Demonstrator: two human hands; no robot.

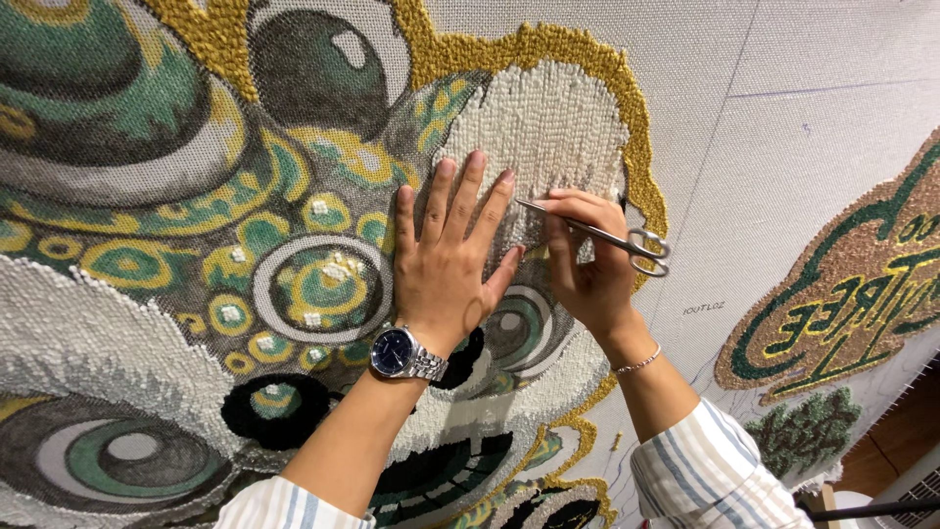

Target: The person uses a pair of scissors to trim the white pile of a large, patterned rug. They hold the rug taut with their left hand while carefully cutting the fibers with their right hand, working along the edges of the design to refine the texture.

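My left hand lies flat with fingers spread on a large tufted rug, its fingertips at the lower edge of a white looped patch bordered in mustard yellow. A dark-faced metal wristwatch is on that wrist. My right hand grips small silver scissors, their blades pointing left toward the white patch beside my left fingertips. A thin bracelet circles the right wrist. Both forearms wear rolled striped sleeves.
The rug shows green, yellow, grey and black circles and eye shapes on a stretched grey backing cloth. A second tufted piece in brown, green and yellow sits at right, with a small green tufted patch below it.
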